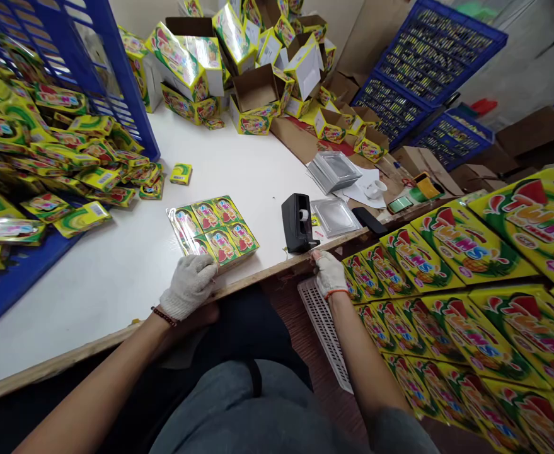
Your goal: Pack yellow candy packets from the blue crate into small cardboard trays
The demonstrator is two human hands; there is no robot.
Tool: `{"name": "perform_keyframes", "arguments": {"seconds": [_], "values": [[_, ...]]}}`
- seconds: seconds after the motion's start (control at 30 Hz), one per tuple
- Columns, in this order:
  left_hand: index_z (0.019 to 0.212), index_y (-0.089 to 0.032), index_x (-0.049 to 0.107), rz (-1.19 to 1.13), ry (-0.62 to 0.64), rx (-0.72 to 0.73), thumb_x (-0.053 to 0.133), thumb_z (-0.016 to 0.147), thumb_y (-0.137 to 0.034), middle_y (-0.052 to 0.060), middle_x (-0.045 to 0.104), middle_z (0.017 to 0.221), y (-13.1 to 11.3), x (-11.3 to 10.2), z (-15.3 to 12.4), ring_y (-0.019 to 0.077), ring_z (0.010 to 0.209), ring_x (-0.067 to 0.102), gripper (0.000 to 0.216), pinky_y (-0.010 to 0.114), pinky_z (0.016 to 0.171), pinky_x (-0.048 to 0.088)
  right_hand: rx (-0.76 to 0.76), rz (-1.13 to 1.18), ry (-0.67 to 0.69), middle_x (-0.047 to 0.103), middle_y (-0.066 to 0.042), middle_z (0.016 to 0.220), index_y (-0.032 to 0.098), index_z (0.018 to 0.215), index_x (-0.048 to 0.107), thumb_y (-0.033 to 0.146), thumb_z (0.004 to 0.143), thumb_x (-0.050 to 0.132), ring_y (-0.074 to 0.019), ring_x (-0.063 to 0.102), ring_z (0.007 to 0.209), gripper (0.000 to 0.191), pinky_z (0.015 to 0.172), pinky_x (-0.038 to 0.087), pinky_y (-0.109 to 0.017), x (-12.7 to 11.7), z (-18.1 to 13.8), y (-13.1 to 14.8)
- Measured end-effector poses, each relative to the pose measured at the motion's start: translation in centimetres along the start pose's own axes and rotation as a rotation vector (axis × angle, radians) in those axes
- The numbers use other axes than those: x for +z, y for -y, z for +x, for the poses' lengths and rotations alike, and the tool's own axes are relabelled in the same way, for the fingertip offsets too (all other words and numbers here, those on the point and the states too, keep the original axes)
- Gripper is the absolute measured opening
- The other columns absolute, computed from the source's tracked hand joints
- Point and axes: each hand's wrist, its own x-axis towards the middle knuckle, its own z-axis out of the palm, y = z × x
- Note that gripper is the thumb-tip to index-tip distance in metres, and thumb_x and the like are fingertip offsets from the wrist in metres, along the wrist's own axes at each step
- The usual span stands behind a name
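A clear plastic tray [174, 221] holds several small yellow-green candy boxes [220, 228] with pineapple and watermelon prints, at the near edge of the white table. My left hand [189, 287], in a white knitted glove, closes on the near left corner of this pack. To its right stands a black tape dispenser [296, 224] with a roll of tape [304, 215]. My right hand [329, 272], gloved too, is just beyond the table edge, with fingers pinched together close to the dispenser's front. Whatever lies between those fingertips is too small to make out.
A tipped blue crate [130, 82] spills small boxes on the left. Open display cartons [255, 101] are heaped at the back. Clear trays [333, 170] and a black phone-like object [370, 221] lie right of the dispenser. Filled cartons [461, 239] are stacked at right, beside a white basket [324, 334].
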Motion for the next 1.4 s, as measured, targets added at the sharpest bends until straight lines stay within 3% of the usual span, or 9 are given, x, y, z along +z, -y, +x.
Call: {"name": "perform_keyframes", "arguments": {"seconds": [0.27,0.4,0.5,0.6,0.73,0.9,1.0,1.17,1.4], "values": [[0.092,-0.021,0.07,-0.02,-0.048,0.034,0.053,0.075,-0.013,0.01,0.07,0.099,0.0,0.1,-0.3,0.0245,0.087,0.062,0.026,0.039,0.076,0.048,0.083,0.012,0.012,0.056,0.002,0.052,0.019,0.059,0.061,0.053,0.051,0.073,-0.0138,0.047,0.055,0.037,0.055,0.038,-0.028,0.7,-2.4,-1.8],[0.096,-0.019,0.069,-0.065,-0.002,0.033,0.053,0.074,-0.01,0.011,0.068,0.104,-0.4,-0.4,-0.5,0.0246,0.093,0.06,0.028,0.04,0.083,0.048,0.059,0.085,0.34,0.06,0.001,0.06,0.018,0.066,0.066,0.053,0.06,0.076,-0.0125,0.048,0.059,0.036,0.058,0.04,-0.027,2.4,-6.0,0.0],[0.093,-0.019,0.067,-0.064,0.026,0.004,0.052,0.077,-0.009,0.01,0.068,0.103,-0.7,-0.6,-0.5,0.0226,0.093,0.06,0.024,0.038,0.084,0.049,0.058,0.227,0.604,0.06,0.001,0.064,0.019,0.075,0.068,0.054,0.067,0.076,-0.0117,0.05,0.061,0.037,0.06,0.041,-0.026,6.0,-8.9,2.3],[0.091,-0.017,0.066,-0.072,0.034,-0.024,0.051,0.079,-0.009,0.01,0.067,0.1,-0.8,-0.6,-0.5,0.0215,0.091,0.059,0.021,0.035,0.083,0.049,0.135,0.334,0.721,0.058,0.001,0.063,0.018,0.077,0.068,0.056,0.066,0.077,-0.0113,0.051,0.061,0.04,0.055,0.039,-0.023,10.0,-11.3,3.8],[0.092,-0.016,0.064,-0.096,0.065,-0.053,0.05,0.081,-0.008,0.01,0.066,0.098,-1.0,-0.8,-0.4,0.0212,0.092,0.058,0.02,0.035,0.084,0.048,0.265,0.368,0.726,0.055,0.003,0.059,0.018,0.073,0.065,0.056,0.058,0.081,-0.0093,0.048,0.055,0.044,0.048,0.034,-0.021,13.0,-12.5,3.2],[0.119,-0.02,0.063,-0.065,0.153,0.003,0.052,0.09,-0.023,0.009,0.063,0.105,-1.8,-2.4,0.2,0.0237,0.095,0.056,0.031,0.037,0.081,0.045,0.31,0.374,0.707,0.054,0.004,0.057,0.018,0.066,0.06,0.054,0.057,0.083,-0.007,0.047,0.051,0.044,0.044,0.036,-0.019,13.4,-12.3,1.6],[0.107,-0.023,0.069,-0.006,0.237,-0.023,0.052,0.093,-0.035,0.008,0.062,0.097,-2.6,-3.0,1.0,0.0234,0.088,0.055,0.024,0.036,0.074,0.042,0.367,0.356,0.692,0.056,0.004,0.057,0.017,0.068,0.061,0.052,0.055,0.085,-0.0071,0.05,0.049,0.044,0.042,0.039,-0.018,13.4,-12.2,1.4],[0.085,-0.021,0.071,0.117,0.248,-0.168,0.054,0.092,-0.036,0.008,0.062,0.083,-3.3,-1.9,2.7,0.0243,0.082,0.056,0.023,0.036,0.068,0.036,0.462,0.244,0.704,0.06,0.003,0.057,0.018,0.07,0.059,0.046,0.06,0.084,-0.0088,0.056,0.046,0.039,0.041,0.048,-0.019,13.8,-11.8,1.9],[0.094,-0.019,0.069,0.174,0.253,-0.173,0.055,0.088,-0.024,0.01,0.064,0.087,-4.4,-1.5,3.0,0.0267,0.083,0.059,0.016,0.038,0.066,0.036,0.496,0.167,0.75,0.063,0.004,0.062,0.02,0.085,0.053,0.045,0.072,0.08,-0.011,0.061,0.046,0.039,0.039,0.052,-0.02,11.7,-10.4,2.5]]}}
